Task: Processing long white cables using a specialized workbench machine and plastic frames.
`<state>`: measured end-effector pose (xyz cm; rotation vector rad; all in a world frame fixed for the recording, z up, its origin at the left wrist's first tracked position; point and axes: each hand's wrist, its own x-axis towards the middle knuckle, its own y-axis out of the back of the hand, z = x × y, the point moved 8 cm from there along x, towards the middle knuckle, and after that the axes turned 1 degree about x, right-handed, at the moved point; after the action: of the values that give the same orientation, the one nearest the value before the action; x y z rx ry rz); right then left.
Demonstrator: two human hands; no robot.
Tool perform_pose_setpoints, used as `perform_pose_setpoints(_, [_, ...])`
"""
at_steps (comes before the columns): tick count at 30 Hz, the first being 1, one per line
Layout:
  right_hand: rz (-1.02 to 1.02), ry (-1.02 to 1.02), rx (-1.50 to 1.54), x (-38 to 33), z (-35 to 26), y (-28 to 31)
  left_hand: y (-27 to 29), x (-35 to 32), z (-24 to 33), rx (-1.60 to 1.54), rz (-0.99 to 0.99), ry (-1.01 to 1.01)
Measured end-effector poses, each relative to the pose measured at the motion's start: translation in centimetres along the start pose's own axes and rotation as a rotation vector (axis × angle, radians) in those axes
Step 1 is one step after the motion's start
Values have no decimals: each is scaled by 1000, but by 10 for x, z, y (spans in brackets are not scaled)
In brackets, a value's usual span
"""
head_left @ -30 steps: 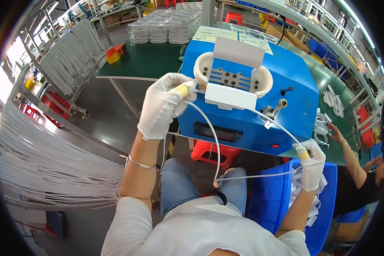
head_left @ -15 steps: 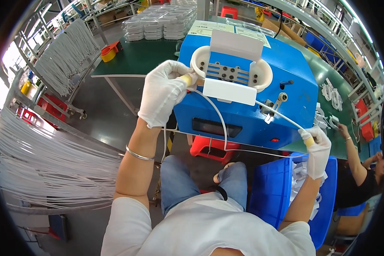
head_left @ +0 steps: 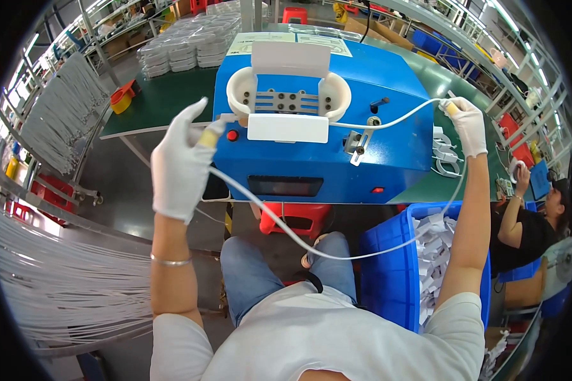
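Observation:
My right hand point(head_left: 467, 127), in a white glove, pinches a white cable point(head_left: 394, 122) to the right of a blue machine point(head_left: 388, 82). From there one stretch runs left to the white flap point(head_left: 288, 128) at the machine's front; the rest loops down across my lap towards my left hand point(head_left: 183, 162). That hand, gloved too, is left of the machine, thumb and index finger spread apart. The cable comes out at its palm, seemingly held by the lower fingers, which are hidden. Yellow tape point(head_left: 208, 138) wraps its thumb. White cups point(head_left: 240, 92) flank the slotted metal plate point(head_left: 286, 101) on top.
A blue bin point(head_left: 388, 254) of white pieces stands at my right, beside a red stool point(head_left: 292, 219). White cables hang on racks point(head_left: 76, 273) at left. Clear trays point(head_left: 190, 44) are stacked on the green table point(head_left: 165, 95). A co-worker point(head_left: 521, 222) sits far right.
My right hand has risen from above the bin to beside the machine, lifting the cable. My left hand has drawn back from the white cup, thumb and index finger now spread. The view has shifted.

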<state>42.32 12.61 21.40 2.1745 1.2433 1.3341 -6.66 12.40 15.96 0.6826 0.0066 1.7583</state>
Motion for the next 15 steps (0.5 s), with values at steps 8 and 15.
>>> perform_pose_setpoints(8, [-26, -211, 274, -25, 16, 51, 101, -40, -32, 74, 116, 106])
perform_pose_setpoints(15, [-165, -32, -124, 14, 33, -23, 74, -63, -14, 50, -122, 195])
